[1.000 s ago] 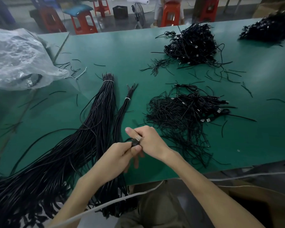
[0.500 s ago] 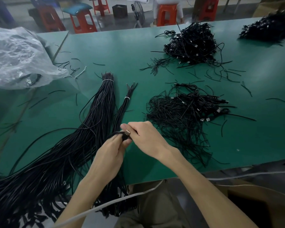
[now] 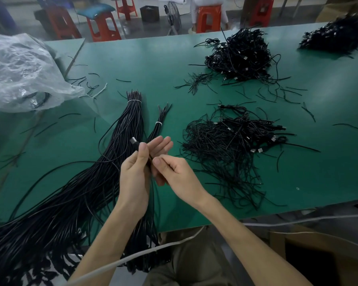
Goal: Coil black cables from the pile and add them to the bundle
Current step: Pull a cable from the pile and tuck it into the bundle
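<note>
Nearby, pinching black cable [image 3: 137, 145] below its plug [image 3: 133, 139] with left grip [image 3: 135, 174], thumb against straight fingers [image 3: 161, 144]; nipping same cable lower with curled right grip [image 3: 175, 174]. Just beyond, lying along green counter [image 3: 153, 65]: tied bundle [image 3: 130, 120]. Farther right, heaped on same counter: loose pile [image 3: 229, 141].

Bare green table [image 3: 153, 65] lies open ahead — cable pile [image 3: 225, 145] crowds right, bundle [image 3: 130, 120] left.

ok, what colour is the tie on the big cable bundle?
White. The tie wraps the big bundle near its far end; head view.
</note>
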Available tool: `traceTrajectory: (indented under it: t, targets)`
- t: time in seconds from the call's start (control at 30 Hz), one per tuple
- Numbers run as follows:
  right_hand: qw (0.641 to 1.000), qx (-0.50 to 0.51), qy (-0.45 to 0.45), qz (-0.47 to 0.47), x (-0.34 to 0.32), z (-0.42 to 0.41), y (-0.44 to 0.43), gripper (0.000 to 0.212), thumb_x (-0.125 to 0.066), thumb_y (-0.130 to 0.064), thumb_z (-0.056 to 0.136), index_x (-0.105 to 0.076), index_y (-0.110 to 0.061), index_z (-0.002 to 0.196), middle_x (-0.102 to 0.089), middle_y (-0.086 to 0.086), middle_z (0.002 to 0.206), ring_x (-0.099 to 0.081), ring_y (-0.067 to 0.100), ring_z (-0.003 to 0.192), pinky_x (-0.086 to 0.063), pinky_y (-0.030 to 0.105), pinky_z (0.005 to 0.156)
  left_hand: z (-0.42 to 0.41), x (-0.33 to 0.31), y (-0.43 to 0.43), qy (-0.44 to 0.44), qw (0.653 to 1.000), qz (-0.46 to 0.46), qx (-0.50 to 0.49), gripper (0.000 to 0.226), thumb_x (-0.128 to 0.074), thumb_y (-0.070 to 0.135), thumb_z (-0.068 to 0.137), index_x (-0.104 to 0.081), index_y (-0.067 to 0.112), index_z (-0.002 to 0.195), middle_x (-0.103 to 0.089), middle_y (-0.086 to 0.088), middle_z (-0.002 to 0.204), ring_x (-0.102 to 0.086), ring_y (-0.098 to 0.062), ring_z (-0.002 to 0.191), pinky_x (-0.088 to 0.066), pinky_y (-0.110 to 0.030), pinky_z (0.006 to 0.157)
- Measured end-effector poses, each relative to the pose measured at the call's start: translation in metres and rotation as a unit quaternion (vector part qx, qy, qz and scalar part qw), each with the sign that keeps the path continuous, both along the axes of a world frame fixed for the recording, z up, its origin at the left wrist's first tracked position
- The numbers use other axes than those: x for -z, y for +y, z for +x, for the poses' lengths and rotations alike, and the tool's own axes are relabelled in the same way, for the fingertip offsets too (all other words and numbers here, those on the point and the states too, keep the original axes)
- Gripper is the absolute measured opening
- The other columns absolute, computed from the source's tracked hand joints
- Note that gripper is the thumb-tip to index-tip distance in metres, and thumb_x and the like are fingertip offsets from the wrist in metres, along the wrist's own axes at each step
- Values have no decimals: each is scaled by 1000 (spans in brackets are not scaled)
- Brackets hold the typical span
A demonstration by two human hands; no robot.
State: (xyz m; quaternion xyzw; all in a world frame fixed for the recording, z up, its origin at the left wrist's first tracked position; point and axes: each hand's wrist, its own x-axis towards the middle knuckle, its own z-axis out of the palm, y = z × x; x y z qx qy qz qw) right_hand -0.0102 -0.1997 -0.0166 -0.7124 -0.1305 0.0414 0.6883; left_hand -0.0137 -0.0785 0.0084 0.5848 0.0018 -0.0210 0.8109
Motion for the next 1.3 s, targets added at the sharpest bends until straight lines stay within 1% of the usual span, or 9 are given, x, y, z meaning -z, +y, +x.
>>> traceTrajectory:
  t: [0.07,0.17,0.33,0.4,0.57,0.73,0.93,1.1,1.3]
  targets:
    - [1000,2,16,7,6,-1,1,37,-51,-25,108,-62,-14,75,-57,-6,62,-52,16,59,-45,31,62,3,-2,1,20,999,-48,-8,43,-40,35,110,-65,5,126,-74,-10,122,-70,-24,116,-61,-30,73]
    - [999,10,41,9,11,-2,0,26,-56,-30,106,-72,-24,87,-61,-6,67,-54,12,61,-47,28,63,3,1,5,37,996,-77,-12,33,-46,37,106,-69,14,101,-72,1,88,-73,-21,85,-55,-31,56]
    - [997,21,47,-59,15,2,-11,31,-65,-40,100,-69,-12,87,-64,0,67,-59,12,63,-51,36,63,6,3,9,20,989,-147,11,32,-43,34,108,-64,18,90,-57,7,71,-60,-12,63,-57,-30,85]
    - [997,11,51,-53,12,4,-17,22,-68,-35,98,-68,-13,98,-67,-1,69,-62,12,64,-49,28,63,8,1,9,35,978,-202,37,37,-40,32,109,-65,21,85,-52,9,71,-51,-9,58,-55,-27,80]
    - [998,-44,53,-9,-2,8,-29,33,-71,-16,96,-62,-10,128,-73,4,105,-69,14,98,-60,36,76,12,-2,5,57,963,-252,78,23,-54,30,100,-54,21,79,-41,11,62,-35,-5,48,-44,-20,59]
    - [997,-54,60,-3,-9,4,-26,61,-82,-19,87,-54,-20,142,-67,0,126,-63,10,120,-53,36,104,11,-1,-3,58,968,-225,96,25,-54,32,99,-58,22,76,-42,10,63,-41,-6,54,-49,-20,64]
    - [998,39,43,2,-10,4,-23,28,-85,-12,82,-72,-11,107,-68,-14,82,-65,9,88,-56,42,94,9,2,-2,38,979,-146,135,40,-32,23,113,-56,14,83,-72,-6,105,-68,-21,95,-58,-34,89]
    - [993,118,-7,-29,-9,-1,-26,47,-84,-7,79,-71,-19,123,-71,-4,115,-65,8,111,-52,33,102,15,-8,13,-24,980,0,198,32,-39,22,109,-57,6,89,-70,-27,121,-68,-36,116,-56,-35,95]
    - [987,99,-52,-114,-13,-1,-23,54,-80,-5,83,-64,-14,134,-62,-4,113,-60,4,108,-48,25,102,6,-3,15,-69,984,130,105,28,-54,27,103,-70,15,84,-71,-20,105,-68,-29,109,-54,-43,98]
